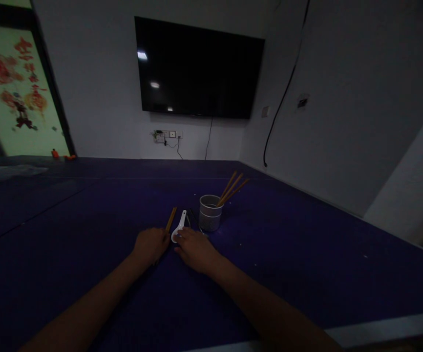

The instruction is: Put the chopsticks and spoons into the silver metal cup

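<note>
My left hand [150, 244] lies with its fingers bent over the lower part of a pair of wooden chopsticks [171, 218]; whether they are pinched tight, I can't tell. The sticks are yellow-brown, slim and side by side, slanting up and away beyond my left fingers.

My right hand [196, 250] has its fingers loosely curled and a little spread, the tips at the bowl of a white spoon [182, 220] — I can't tell if they grip it. The spoon sits between my two hands, smooth and pale, its handle running away from my fingers to a rounded end with a small dark hole. Just past my right fingers, some thin pieces [188, 221] lie between spoon and cup, too dim to make out.

The cup [210, 221] stands upright beyond my right hand — grey, round, wide-mouthed — with more chopsticks [229, 191] leaning out to the right. Beneath my hands the table [87, 215] is dark purple-blue.
</note>
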Demonstrator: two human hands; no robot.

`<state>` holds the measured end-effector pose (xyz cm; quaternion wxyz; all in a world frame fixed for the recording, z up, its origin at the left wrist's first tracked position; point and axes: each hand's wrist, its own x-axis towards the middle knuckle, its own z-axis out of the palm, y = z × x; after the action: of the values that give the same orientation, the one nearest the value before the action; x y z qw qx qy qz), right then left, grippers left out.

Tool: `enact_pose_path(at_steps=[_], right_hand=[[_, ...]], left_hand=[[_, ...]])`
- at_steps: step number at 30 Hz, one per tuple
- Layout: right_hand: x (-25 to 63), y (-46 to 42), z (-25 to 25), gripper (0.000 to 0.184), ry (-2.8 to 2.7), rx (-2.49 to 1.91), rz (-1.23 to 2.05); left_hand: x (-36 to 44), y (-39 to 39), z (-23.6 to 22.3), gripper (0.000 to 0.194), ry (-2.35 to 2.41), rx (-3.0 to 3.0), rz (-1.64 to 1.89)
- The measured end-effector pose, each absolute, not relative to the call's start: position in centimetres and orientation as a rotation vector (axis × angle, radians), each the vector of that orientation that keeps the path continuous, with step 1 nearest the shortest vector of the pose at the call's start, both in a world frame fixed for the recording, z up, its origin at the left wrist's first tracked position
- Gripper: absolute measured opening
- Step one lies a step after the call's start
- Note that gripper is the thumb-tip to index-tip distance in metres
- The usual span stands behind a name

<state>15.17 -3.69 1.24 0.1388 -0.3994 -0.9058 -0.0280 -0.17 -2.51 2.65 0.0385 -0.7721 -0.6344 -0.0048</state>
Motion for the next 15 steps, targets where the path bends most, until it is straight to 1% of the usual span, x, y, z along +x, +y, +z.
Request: enact_pose_path(at_steps=[15], right_hand=[[15.14,-3.66,1.25,0.026,-2.619,-1.165,-0.082]], left_hand=[[-0.18,-2.52,2.57,0.037,-2.035,-2.308,-0.071]])
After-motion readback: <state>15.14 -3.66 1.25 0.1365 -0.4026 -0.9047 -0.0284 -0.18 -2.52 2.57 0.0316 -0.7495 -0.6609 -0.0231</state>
